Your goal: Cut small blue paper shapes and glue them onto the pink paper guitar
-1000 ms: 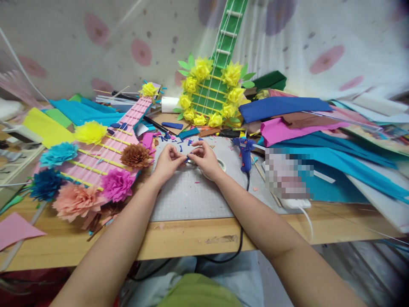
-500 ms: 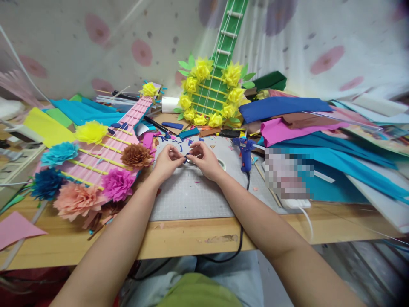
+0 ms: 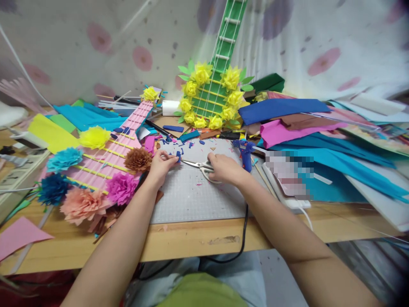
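My left hand rests on the grey cutting mat and pinches a small dark blue paper piece between thumb and fingers. To its right, my right hand lies over the handles of a pair of scissors, whose blades point left towards the blue piece. Small blue paper scraps lie scattered just beyond both hands.
A pink paper guitar with paper flowers lies at the left; a green one with yellow flowers leans at the back. A blue glue gun stands right of my right hand. Stacked coloured paper sheets fill the right side.
My hands have parted. The right hand left the blue piece and came down on the scissors to the right; the left keeps the piece and moved slightly left.
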A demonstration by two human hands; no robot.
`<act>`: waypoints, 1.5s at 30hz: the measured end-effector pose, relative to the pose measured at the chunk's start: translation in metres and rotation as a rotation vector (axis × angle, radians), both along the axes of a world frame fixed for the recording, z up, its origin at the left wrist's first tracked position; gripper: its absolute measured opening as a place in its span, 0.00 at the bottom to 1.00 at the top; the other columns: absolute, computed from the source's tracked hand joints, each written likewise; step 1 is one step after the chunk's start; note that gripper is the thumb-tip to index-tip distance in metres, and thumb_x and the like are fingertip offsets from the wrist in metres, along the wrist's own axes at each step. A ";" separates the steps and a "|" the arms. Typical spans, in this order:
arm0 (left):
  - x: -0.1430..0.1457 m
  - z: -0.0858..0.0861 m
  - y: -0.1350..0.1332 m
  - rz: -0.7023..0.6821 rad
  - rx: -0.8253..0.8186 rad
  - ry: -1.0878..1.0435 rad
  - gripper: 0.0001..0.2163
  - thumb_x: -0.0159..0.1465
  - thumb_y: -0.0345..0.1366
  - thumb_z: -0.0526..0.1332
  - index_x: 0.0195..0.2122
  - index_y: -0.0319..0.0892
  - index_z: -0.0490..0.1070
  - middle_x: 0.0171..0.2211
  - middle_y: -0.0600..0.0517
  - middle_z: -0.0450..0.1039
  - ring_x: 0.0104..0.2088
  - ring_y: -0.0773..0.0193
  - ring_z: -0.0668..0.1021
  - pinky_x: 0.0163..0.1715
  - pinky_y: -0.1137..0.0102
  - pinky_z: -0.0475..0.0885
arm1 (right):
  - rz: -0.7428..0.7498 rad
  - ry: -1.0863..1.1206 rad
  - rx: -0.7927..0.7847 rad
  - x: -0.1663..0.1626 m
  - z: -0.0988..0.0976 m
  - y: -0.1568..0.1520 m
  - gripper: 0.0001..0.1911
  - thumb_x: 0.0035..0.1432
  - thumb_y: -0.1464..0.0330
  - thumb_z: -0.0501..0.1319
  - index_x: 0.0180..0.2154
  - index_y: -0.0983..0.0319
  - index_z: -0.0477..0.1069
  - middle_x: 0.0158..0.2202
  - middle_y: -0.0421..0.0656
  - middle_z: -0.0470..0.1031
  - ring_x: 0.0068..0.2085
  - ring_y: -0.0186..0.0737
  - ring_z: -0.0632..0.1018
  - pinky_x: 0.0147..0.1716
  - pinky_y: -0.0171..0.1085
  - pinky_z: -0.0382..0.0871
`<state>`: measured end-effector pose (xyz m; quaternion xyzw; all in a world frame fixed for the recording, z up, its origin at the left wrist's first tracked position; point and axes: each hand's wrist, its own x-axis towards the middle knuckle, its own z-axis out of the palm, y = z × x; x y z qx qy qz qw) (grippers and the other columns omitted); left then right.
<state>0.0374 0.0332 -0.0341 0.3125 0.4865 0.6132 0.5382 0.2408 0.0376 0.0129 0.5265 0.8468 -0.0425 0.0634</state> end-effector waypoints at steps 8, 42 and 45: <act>0.001 0.001 0.001 -0.036 -0.008 0.032 0.14 0.44 0.28 0.66 0.32 0.38 0.67 0.27 0.53 0.72 0.30 0.66 0.78 0.34 0.69 0.74 | -0.134 0.228 0.037 0.025 -0.005 0.005 0.12 0.47 0.66 0.59 0.35 0.63 0.70 0.36 0.49 0.75 0.36 0.44 0.74 0.32 0.36 0.61; 0.005 0.005 -0.001 -0.118 -0.003 0.163 0.08 0.48 0.35 0.64 0.27 0.37 0.69 0.26 0.50 0.74 0.31 0.64 0.78 0.31 0.69 0.75 | 0.068 0.382 -0.028 0.030 -0.031 0.011 0.22 0.49 0.48 0.58 0.32 0.60 0.71 0.27 0.42 0.74 0.27 0.35 0.70 0.25 0.32 0.51; 0.006 0.006 -0.002 -0.123 -0.012 0.183 0.09 0.48 0.34 0.64 0.29 0.38 0.69 0.25 0.52 0.73 0.30 0.64 0.78 0.30 0.69 0.75 | 0.086 0.390 -0.033 0.030 -0.030 0.010 0.22 0.50 0.48 0.57 0.31 0.60 0.71 0.26 0.42 0.74 0.26 0.35 0.69 0.25 0.32 0.50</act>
